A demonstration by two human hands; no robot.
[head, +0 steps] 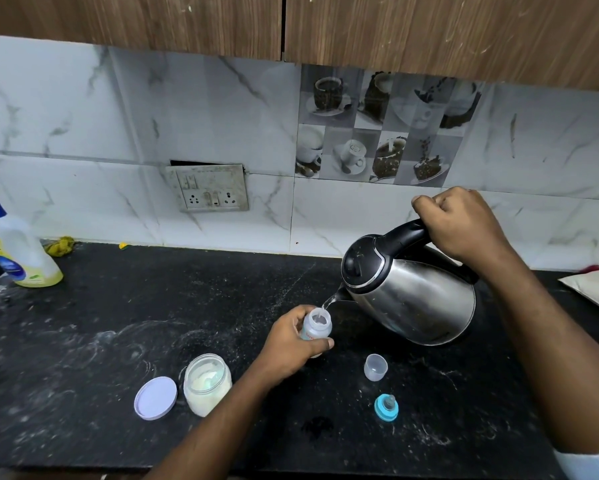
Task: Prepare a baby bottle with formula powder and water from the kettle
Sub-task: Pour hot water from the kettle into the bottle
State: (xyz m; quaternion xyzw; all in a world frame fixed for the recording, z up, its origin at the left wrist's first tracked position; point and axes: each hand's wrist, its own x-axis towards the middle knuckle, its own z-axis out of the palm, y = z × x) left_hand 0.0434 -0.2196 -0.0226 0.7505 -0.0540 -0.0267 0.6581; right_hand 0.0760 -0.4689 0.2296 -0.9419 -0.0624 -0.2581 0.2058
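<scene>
Centre frame, left hand point(291, 344): grips baby bottle point(317, 325) (mouth uncapped).
Kettle point(412, 299): tilted, right hand point(464, 226) clenched round handle point(402, 233), water point(329, 301) streaming into baby bottle.

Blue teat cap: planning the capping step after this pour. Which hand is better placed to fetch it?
Probably the right. The left hand grips the bottle and can steady it; the teat cap lies on the right arm's side, near the kettle, which the right hand must first set down.
</scene>
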